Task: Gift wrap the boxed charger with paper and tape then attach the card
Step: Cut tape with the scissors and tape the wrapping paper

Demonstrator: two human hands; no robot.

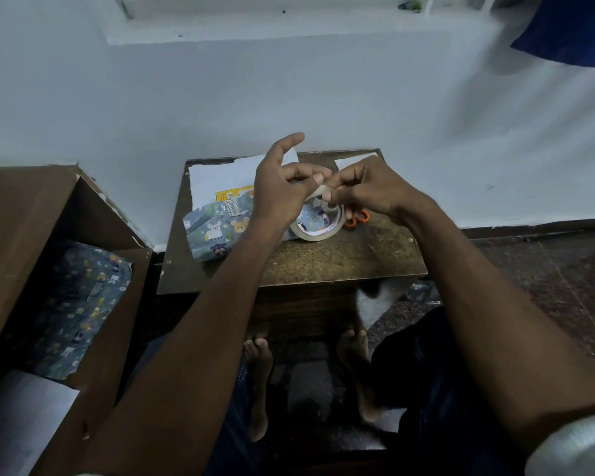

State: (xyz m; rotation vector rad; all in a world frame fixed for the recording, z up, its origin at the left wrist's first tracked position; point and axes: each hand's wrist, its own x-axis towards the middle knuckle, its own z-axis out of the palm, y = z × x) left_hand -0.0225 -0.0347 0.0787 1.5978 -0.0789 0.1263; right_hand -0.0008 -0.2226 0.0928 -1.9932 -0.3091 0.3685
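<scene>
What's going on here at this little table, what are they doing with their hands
A person is partway through wrapping a gift. Both hands are raised above the small wooden table, and the left hand and right hand pinch a short strip of tape between their fingertips. The tape roll lies on the table just below them. The box in animal-print paper rests at the left, apparently partly wrapped, with orange-handled scissors right of the roll. A white card lies at the far edge.

Both forearms reach forward, hands meeting mid-scene. Left hand point(282, 187) and right hand point(364, 190) pinch with curled fingers, left index finger extended.
</scene>
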